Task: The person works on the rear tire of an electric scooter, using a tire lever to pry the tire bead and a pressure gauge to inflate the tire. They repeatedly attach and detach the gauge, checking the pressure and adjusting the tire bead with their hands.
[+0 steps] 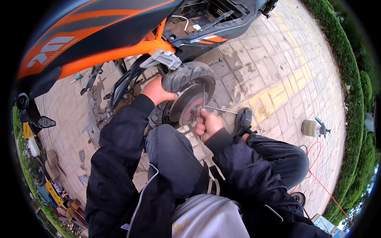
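A small motorbike wheel (186, 104) with a black tyre and a pinkish hub stands in front of my knees, under the orange and black bike. My left hand (156, 91) grips the tyre at its upper left, thumb laid along the rim. Closed in front of the hub, my right hand (208, 125) holds a thin metal rod tool (204, 96), partly blurred, that reaches up across the wheel's right side. Another slim metal rod (222, 109) shows between this hand and my shoe; I cannot tell whether the two are joined.
The orange bike frame (115, 57) hangs over the wheel, with a grey metal bracket (162, 59) close above my left hand. A green-handled screwdriver (77, 78) lies at left. A spray bottle (313, 128) and a red hose (323, 183) are at right. Tools and boxes (54, 193) line the left edge.
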`<state>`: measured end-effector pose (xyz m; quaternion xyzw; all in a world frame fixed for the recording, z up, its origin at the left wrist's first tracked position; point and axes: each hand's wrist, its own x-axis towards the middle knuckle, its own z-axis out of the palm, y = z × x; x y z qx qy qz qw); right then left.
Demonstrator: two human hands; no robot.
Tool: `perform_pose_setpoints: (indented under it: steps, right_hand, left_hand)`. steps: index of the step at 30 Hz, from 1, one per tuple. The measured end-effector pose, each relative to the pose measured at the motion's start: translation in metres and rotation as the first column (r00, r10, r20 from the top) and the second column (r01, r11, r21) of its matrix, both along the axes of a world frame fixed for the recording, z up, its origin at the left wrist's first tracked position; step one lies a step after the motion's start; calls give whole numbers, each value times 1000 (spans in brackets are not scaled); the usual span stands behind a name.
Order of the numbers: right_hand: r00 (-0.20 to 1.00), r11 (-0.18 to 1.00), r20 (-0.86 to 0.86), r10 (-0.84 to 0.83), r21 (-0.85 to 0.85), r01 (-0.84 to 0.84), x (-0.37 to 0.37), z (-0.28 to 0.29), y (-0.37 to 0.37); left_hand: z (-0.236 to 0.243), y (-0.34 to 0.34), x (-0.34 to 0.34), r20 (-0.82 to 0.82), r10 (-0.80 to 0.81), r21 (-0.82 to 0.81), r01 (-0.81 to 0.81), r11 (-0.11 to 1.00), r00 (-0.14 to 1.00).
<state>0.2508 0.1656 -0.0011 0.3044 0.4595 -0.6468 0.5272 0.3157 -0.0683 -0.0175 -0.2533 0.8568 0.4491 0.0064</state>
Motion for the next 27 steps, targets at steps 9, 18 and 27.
perform_pose_setpoints:
  steps: [9,18,27]
  right_hand:
    - [913,912,55,-404,-46,407,36,-3,-83]
    - [938,941,-84,-335,19,338,37,-17,-89]
    - [939,962,-278,205,237,-140,-21,-4,16]
  left_hand:
    - [-5,-2,1,18,12,-9,-12,1000,1000]
    - [-9,-3,0,40,27,-57,-25,998,999]
    - [9,1,4,56,38,-40,-36,999,998]
